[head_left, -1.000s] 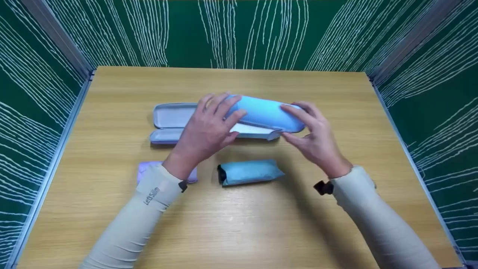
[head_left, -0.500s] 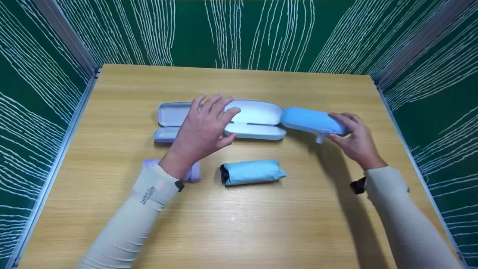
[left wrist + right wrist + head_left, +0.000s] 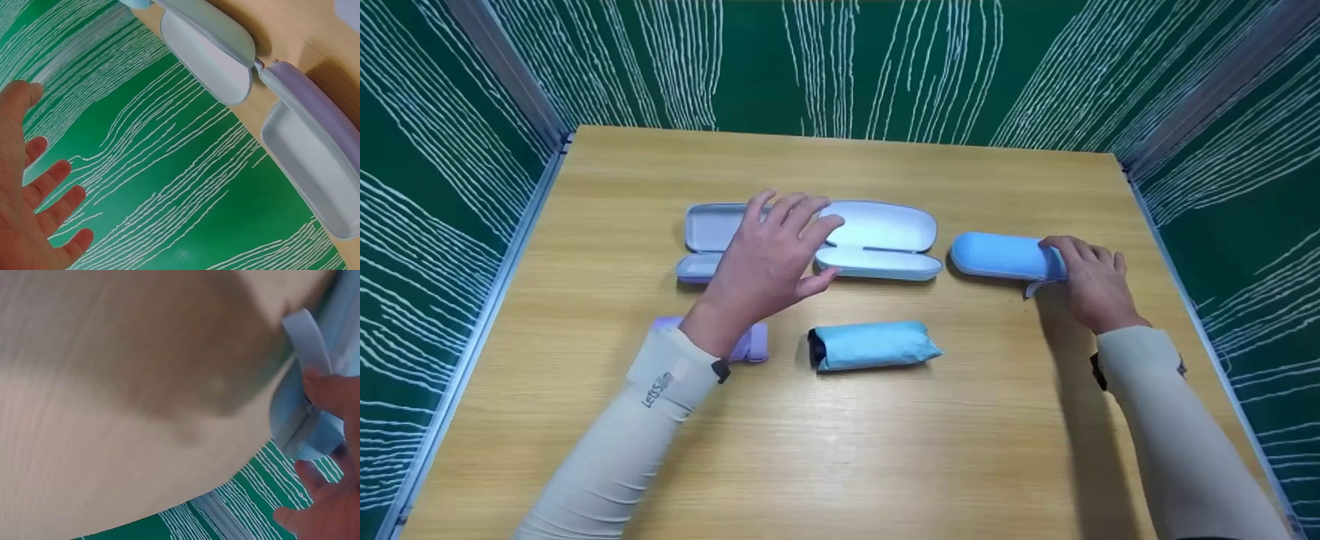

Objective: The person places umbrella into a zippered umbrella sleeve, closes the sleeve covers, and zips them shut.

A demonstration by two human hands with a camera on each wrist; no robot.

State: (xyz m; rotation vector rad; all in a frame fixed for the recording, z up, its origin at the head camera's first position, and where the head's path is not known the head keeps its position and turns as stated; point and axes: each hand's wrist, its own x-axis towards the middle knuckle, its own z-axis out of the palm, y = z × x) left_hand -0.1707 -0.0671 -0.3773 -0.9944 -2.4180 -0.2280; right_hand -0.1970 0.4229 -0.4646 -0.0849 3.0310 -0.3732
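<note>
Right hand [image 3: 1099, 289] grasps the right end of the blue case [image 3: 997, 255], thumb by the strap [image 3: 306, 337] in the right wrist view. Case extends left from that grip, long axis roughly left-right, looks flat on the table [image 3: 840, 450]. Left end sits just beside the open light-blue case [image 3: 881, 225], small gap; open purple case [image 3: 716, 227] further left, same row. Left hand [image 3: 776, 251] is well apart from the blue case, holding nothing, fingers spread. Right is clearly nearer. Teal pouch [image 3: 877, 345] lies closer to the person.
</note>
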